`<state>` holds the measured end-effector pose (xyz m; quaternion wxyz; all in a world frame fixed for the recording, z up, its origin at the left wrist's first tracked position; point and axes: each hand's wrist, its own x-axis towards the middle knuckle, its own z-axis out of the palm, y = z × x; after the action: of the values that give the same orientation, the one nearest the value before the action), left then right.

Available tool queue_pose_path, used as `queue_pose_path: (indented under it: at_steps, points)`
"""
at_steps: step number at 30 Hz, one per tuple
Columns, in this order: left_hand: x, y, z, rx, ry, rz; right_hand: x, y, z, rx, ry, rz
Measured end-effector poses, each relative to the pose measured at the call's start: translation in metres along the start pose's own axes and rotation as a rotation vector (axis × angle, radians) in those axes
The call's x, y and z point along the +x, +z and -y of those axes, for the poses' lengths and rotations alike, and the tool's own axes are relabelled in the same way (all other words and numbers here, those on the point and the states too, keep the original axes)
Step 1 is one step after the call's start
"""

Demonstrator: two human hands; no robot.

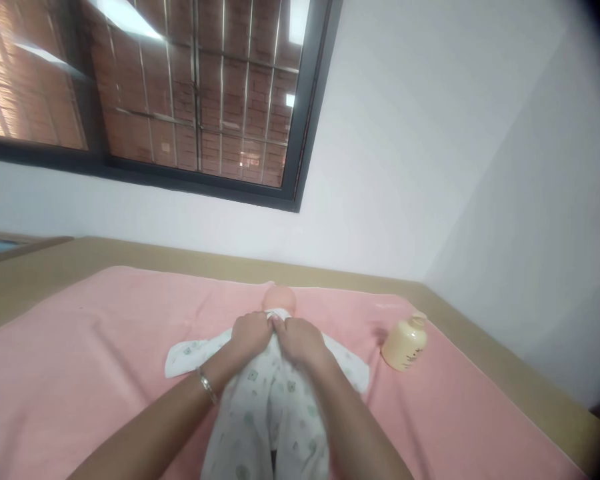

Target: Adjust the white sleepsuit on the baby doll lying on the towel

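Note:
A baby doll lies on its back on a pink blanket (130, 333), its bald head (279, 300) pointing away from me. It wears a white baby romper (265, 393) with small green and grey prints, sleeves spread to both sides and legs toward me. My left hand (251, 333) pinches the romper at the chest just below the neck. Right beside it, my right hand (300, 339) grips the same front, thumbs nearly touching. Both hands are closed on the cloth and cover what lies under them. The doll's own hands do not show.
A cream pump bottle (406, 341) with dark lettering stands on the blanket to the right. Beyond the blanket runs the tan table edge (220, 262) against a white wall (405, 133). Above is a dark-framed window (190, 177) with bars and brickwork behind.

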<state>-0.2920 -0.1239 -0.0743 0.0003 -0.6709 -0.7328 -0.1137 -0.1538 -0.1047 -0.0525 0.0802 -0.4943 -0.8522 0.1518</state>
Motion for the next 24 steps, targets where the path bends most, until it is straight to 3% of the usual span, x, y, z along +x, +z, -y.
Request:
queue_pose_path:
  at_steps: [5, 8, 14, 19, 24]
  points:
    - [-0.003, 0.002, -0.016, 0.095, -0.017, -0.068, 0.022, 0.007, -0.021, 0.045, 0.13, 0.049]
    - [-0.002, 0.002, -0.013, 0.038, -0.07, -0.069, 0.02, 0.003, -0.022, 0.074, 0.105, 0.062]
    - [0.002, -0.002, 0.004, -0.21, -0.118, 0.086, 0.002, -0.002, -0.004, 0.022, -0.012, 0.018]
    - [-0.009, -0.01, -0.006, -0.058, -0.079, 0.015, 0.019, 0.007, -0.018, 0.025, 0.133, 0.068]
    - [-0.012, -0.016, 0.001, -0.151, -0.021, 0.113, 0.014, 0.006, -0.011, -0.046, 0.174, 0.042]
